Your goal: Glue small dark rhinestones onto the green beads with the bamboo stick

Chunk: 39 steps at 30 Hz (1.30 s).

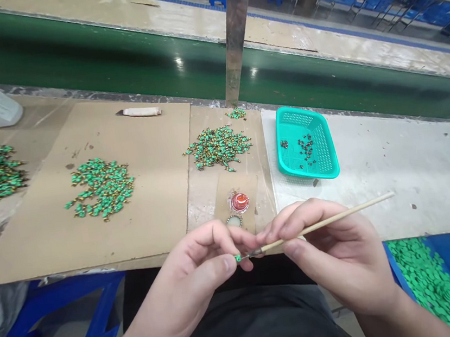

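While the left hand (204, 269) pinches a tiny green piece (238, 258), the right hand (334, 253) grips a thin paintbrush (337, 217) close to its metal end. The piece is up in the air, on the near side of the red paint (240, 202). The brush tip is right by it, but I cannot tell if they touch. It should help to hold the piece very still, lean the hands on each other and use only a tiny dab. Past the red paint lies a pile of green and gold pieces (222, 146); past it and to the right sits the turquoise basket (331, 147).
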Each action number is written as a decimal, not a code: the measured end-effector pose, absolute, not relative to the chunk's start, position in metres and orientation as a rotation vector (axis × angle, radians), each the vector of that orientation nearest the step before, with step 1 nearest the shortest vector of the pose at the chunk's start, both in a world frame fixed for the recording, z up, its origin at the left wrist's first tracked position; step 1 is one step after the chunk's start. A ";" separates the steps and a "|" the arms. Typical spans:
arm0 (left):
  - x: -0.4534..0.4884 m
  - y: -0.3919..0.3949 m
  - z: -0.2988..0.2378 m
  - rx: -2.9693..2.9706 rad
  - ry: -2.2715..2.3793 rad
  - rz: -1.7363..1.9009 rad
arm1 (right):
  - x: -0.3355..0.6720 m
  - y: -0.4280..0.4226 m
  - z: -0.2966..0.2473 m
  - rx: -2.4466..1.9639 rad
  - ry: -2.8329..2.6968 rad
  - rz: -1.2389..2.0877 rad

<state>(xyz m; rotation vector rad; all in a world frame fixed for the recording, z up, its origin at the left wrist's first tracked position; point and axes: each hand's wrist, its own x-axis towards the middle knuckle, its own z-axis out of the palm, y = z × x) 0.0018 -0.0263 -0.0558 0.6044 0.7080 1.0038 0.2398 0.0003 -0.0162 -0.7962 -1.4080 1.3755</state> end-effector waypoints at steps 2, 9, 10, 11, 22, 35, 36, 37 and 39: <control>0.001 -0.026 -0.057 0.609 0.698 1.007 | 0.240 -0.001 -0.017 -0.815 -1.407 1.370; 0.001 -0.027 -0.058 0.621 0.707 0.997 | 0.240 -0.003 -0.016 -0.803 -1.450 1.331; 0.001 -0.027 -0.057 0.628 0.716 0.998 | 0.240 -0.003 -0.015 -0.801 -1.471 1.315; 0.001 -0.027 -0.057 0.638 0.724 0.999 | 0.241 -0.003 -0.014 -0.799 -1.496 1.295; 0.000 -0.027 -0.056 0.698 0.772 0.991 | 0.238 0.005 -0.002 -0.796 -1.753 1.148; 0.003 -0.027 -0.050 0.760 0.882 0.994 | 0.237 0.005 -0.002 -0.794 -1.830 1.054; 0.002 -0.026 -0.051 0.752 0.868 0.990 | 0.237 0.004 -0.002 -0.797 -1.805 1.084; 0.002 -0.026 -0.051 0.742 0.850 0.984 | 0.237 0.004 -0.002 -0.802 -1.780 1.111; 0.001 -0.026 -0.052 0.717 0.815 0.970 | 0.238 0.003 -0.003 -0.810 -1.736 1.153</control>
